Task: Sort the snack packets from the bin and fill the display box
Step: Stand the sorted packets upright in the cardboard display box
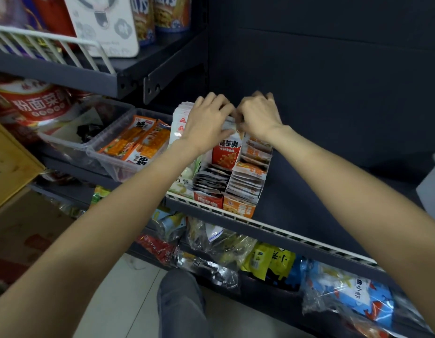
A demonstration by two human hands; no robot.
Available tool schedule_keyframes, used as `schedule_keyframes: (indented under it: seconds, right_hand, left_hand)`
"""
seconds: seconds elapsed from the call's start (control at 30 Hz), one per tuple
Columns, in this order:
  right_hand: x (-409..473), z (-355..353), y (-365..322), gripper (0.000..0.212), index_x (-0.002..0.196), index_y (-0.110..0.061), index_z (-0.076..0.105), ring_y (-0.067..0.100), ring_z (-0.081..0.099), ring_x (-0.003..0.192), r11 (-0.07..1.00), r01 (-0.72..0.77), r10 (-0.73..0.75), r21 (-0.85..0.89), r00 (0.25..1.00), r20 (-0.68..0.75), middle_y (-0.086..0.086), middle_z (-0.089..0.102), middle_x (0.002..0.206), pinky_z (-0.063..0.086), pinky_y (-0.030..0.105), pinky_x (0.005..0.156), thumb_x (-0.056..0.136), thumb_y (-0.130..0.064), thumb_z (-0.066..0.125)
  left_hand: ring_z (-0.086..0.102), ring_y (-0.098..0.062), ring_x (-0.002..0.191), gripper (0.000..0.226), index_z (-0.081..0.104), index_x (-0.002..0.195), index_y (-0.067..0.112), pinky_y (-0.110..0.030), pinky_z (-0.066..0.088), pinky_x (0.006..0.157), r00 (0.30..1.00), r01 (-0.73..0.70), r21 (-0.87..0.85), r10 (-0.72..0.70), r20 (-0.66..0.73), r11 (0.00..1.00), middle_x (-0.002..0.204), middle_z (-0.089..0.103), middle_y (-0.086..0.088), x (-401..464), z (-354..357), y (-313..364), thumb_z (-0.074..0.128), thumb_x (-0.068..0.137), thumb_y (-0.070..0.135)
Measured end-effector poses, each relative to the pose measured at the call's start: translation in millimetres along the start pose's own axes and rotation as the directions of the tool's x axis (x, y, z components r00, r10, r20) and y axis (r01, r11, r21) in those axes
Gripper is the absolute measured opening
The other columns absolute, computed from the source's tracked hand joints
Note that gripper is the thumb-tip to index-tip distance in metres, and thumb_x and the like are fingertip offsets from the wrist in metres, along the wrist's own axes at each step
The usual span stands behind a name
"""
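Both hands, left hand point(206, 120) and right hand point(256, 118), pinch packets above the nearly full display box point(238, 206); orange packets point(138, 140) remain in the clear bin point(101, 154)

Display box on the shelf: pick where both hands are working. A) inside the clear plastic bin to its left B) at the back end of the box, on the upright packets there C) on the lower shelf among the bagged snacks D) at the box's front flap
B: the left hand and right hand meet over the upright packets at the back of the display box.
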State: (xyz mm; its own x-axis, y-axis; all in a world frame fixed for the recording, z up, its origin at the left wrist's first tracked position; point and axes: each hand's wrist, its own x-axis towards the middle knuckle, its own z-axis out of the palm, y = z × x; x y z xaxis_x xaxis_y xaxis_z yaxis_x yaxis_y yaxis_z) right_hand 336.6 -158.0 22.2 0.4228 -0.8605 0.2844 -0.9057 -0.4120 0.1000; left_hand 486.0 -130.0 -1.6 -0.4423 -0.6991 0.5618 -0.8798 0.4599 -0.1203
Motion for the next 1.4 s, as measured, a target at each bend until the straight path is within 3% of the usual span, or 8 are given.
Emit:
schedule_keyframes:
  seconds: [0.1, 0.23, 0.4, 0.67, 0.93, 1.1, 1.33, 1.4]
  right_hand:
    - [4.4, 0.7, -4.0, 0.015, 0.09, -0.018, 0.071, 0.029, 0.047, 0.113, 1.0, -0.012, 0.012, -0.01, 1.0, -0.002, 0.006, 0.064, 0.108, 0.03, 0.043, 0.1, 0.088, -0.014, 0.057]
    - [0.5, 1.8, -3.5, 0.02, 0.093, -0.018, 0.072, 0.028, 0.046, 0.113, 1.0, 0.003, -0.003, 0.015, 1.0, -0.023, 0.004, 0.063, 0.111, 0.029, 0.042, 0.101, 0.088, -0.012, 0.054]
    - [-6.4, 2.6, -3.5, 0.021, 0.092, -0.017, 0.072, 0.028, 0.046, 0.112, 0.998, -0.007, 0.011, 0.064, 0.998, -0.06, 0.003, 0.064, 0.111, 0.03, 0.04, 0.096, 0.088, -0.011, 0.052]
    - [-15.9, 7.1, -0.9, 0.016, 0.095, -0.018, 0.072, 0.026, 0.047, 0.109, 0.995, 0.004, 0.007, 0.101, 0.994, -0.108, 0.003, 0.067, 0.106, 0.029, 0.037, 0.091, 0.09, -0.019, 0.056]
    - [-24.9, 8.2, 2.7, 0.022, 0.103, -0.021, 0.072, 0.024, 0.042, 0.115, 0.992, 0.049, -0.036, 0.119, 0.993, -0.111, -0.001, 0.063, 0.117, 0.025, 0.038, 0.095, 0.092, -0.03, 0.055]
    - [-38.2, 6.3, 6.3, 0.028, 0.108, -0.022, 0.066, 0.02, 0.039, 0.122, 0.949, 0.053, 0.012, 0.312, 0.979, -0.201, -0.004, 0.057, 0.127, 0.024, 0.036, 0.099, 0.093, -0.041, 0.052]
    - [-33.1, 8.6, -5.8, 0.024, 0.091, -0.023, 0.074, 0.023, 0.034, 0.125, 0.995, -0.005, 0.015, 0.102, 0.995, -0.099, -0.004, 0.052, 0.134, 0.025, 0.038, 0.098, 0.087, -0.041, 0.059]
    - [-27.8, 8.6, -9.8, 0.024, 0.093, -0.021, 0.074, 0.023, 0.035, 0.124, 0.994, -0.023, 0.03, 0.108, 0.997, -0.069, -0.005, 0.054, 0.131, 0.025, 0.037, 0.096, 0.087, -0.039, 0.059]
  left_hand:
    - [0.052, -0.024, 0.097, 0.029, 0.065, 0.091, 0.019, -0.03, 0.029, 0.079, 0.98, -0.142, -0.173, 0.163, 0.117, 0.975, 0.092, 0.064, 0.0, -21.1, -19.4, -5.5, 0.071, 0.076, 0.043]
    - [0.047, -0.015, 0.109, 0.049, 0.065, 0.11, 0.028, -0.029, 0.025, 0.082, 0.859, -0.319, -0.087, 0.327, 0.393, 0.944, 0.109, 0.065, 0.008, -38.8, -28.7, -13.1, 0.065, 0.073, 0.06]
    - [0.049, -0.014, 0.11, 0.045, 0.059, 0.124, 0.03, -0.03, 0.026, 0.085, 0.802, -0.407, 0.011, 0.352, 0.483, 0.913, 0.11, 0.066, 0.004, -32.5, -27.6, -6.4, 0.058, 0.082, 0.048]
    - [0.062, -0.021, 0.094, 0.028, 0.069, 0.111, 0.031, -0.036, 0.051, 0.078, 0.765, -0.183, -0.014, 0.151, 0.626, 0.983, 0.097, 0.07, 0.003, -26.9, -33.8, 0.7, 0.051, 0.088, 0.029]
    - [0.057, -0.024, 0.102, 0.025, 0.065, 0.108, 0.019, -0.034, 0.035, 0.088, 0.897, -0.147, 0.294, 0.002, 0.442, 0.944, 0.097, 0.067, -0.007, -25.6, -15.0, 4.0, 0.046, 0.095, 0.032]
    - [0.051, -0.025, 0.108, 0.029, 0.065, 0.111, 0.017, -0.035, 0.029, 0.088, 0.962, -0.017, 0.203, -0.039, 0.271, 0.979, 0.097, 0.068, -0.008, -3.6, -0.6, -1.2, 0.049, 0.094, 0.034]
    - [0.054, -0.027, 0.085, 0.024, 0.06, 0.093, 0.015, -0.036, 0.037, 0.074, 0.995, -0.038, 0.056, 0.043, -0.088, 0.998, 0.089, 0.06, -0.005, -26.8, -5.3, -0.1, 0.07, 0.076, 0.027]
    - [0.057, -0.026, 0.087, 0.027, 0.062, 0.097, 0.015, -0.037, 0.042, 0.077, 0.992, -0.124, -0.108, 0.126, 0.014, 0.986, 0.09, 0.063, -0.003, -39.0, -23.4, -0.8, 0.072, 0.078, 0.032]
